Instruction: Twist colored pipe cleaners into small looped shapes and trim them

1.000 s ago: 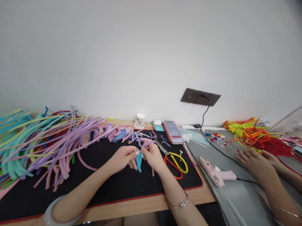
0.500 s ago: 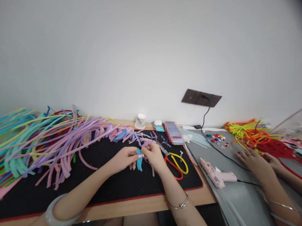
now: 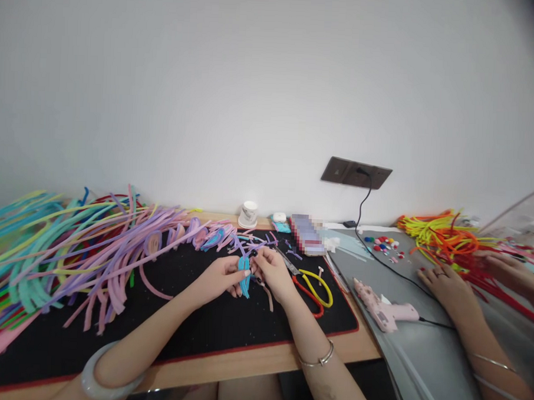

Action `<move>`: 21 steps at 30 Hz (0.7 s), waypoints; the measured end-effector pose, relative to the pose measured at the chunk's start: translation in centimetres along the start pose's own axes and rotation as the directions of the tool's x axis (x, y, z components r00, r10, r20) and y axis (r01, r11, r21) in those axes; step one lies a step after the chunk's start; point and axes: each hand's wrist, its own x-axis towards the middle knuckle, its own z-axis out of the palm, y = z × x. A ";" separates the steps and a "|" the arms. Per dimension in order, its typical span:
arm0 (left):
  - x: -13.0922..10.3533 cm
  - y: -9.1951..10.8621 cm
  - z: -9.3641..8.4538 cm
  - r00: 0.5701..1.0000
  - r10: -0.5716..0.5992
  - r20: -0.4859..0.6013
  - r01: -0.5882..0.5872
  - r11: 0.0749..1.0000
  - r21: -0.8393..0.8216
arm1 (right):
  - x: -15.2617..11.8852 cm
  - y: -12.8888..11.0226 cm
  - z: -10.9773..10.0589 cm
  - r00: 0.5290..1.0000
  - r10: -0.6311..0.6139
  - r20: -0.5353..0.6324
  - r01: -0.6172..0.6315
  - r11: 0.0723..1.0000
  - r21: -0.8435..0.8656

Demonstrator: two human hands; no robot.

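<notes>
A bright-blue bundle (image 3: 245, 288) of fuzzy strips, ranged side by side, is pinched in the left hand (image 3: 218, 279) above the black mat (image 3: 199, 332), nearer its right edge than its left. The right hand (image 3: 271, 273) bends its fingers just beside it, grip unclear.

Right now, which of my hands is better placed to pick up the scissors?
Your right hand, I'd say. The scissors lie just to its right, while your left hand is farther away, holding the blue bundle.
</notes>
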 end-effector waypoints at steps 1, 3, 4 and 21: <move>0.0 0.0 0.0 1.000 0.004 -0.004 -0.004 1.000 0.001 | 0.0 0.0 0.0 1.000 -0.003 -0.003 0.003 1.000 0.013; 0.0 0.0 0.0 1.000 0.005 -0.008 -0.005 1.000 0.002 | 0.0 -0.1 0.0 1.000 0.000 0.006 0.000 1.000 0.010; 0.0 0.0 0.0 1.000 0.005 -0.004 -0.005 1.000 0.002 | 0.0 -0.1 0.0 1.000 0.004 0.015 -0.004 1.000 -0.003; 0.1 -0.4 -0.1 1.000 0.005 0.020 -0.005 1.000 0.030 | -0.3 0.0 -0.1 0.997 0.035 0.069 -0.028 0.994 -0.106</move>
